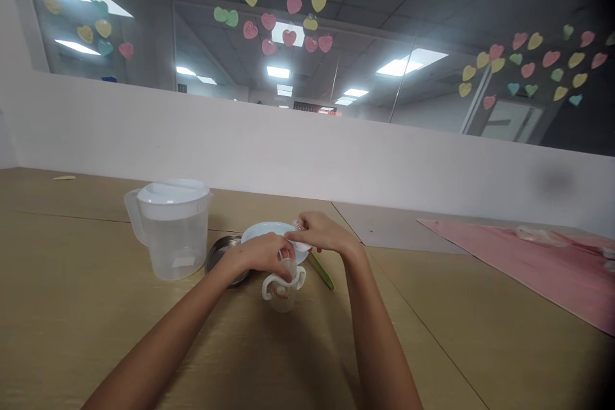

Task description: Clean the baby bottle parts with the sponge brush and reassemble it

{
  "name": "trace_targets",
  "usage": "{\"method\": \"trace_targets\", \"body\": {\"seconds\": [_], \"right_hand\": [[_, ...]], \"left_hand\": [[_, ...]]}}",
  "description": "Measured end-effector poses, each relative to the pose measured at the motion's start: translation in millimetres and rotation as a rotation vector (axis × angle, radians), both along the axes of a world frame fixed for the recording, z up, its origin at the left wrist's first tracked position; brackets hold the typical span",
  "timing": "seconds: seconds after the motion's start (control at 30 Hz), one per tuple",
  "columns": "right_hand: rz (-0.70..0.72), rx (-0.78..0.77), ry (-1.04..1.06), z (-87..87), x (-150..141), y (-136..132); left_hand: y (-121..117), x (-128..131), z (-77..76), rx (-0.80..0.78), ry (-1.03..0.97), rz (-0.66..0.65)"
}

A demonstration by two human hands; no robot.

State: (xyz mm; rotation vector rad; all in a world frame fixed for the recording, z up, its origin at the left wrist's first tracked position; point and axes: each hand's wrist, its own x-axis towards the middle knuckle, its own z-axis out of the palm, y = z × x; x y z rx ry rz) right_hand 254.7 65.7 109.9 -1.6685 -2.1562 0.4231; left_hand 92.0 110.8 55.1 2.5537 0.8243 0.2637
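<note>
A small clear baby bottle point(283, 303) with white curved side handles stands upright on the table in front of me. My left hand point(269, 253) is closed at the top of this bottle, its fingers bent over the rim. Just beyond and to the right, my right hand point(323, 230) pinches a clear and white piece point(302, 246) that looks like a bottle top; its far side is partly hidden by the fingers. A pale blue plate point(262, 229) lies behind both hands. From below the right hand a green handle point(324, 273) sticks out.
A lidded translucent pitcher point(177, 237) stands at left, beside a steel bowl point(211, 264) partly covered by my left forearm. On the right lies a pink mat point(519, 262) with a clear plastic item point(541, 236) on it. A white wall point(269, 147) with windows rises behind the table.
</note>
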Motion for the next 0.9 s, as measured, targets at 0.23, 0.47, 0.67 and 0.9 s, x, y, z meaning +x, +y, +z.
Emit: {"method": "trace_targets", "body": {"seconds": [0.23,0.47,0.67,0.9], "right_hand": [[0.084,0.035,-0.069,1.3,-0.1,0.9],[0.181,0.095,-0.051,0.8,2.9,2.2],[0.242,0.049,-0.003,1.8,2.3,1.3],[0.25,-0.064,-0.099,1.8,0.5,0.6]], "left_hand": [[5.7,-0.8,-3.1,-0.027,0.014,-0.005],[8.4,-5.0,-3.6,-0.038,-0.002,-0.031],[12.7,-8.8,-5.6,-0.023,0.075,-0.024],[14.0,-6.2,-7.5,-0.034,0.076,-0.089]]}}
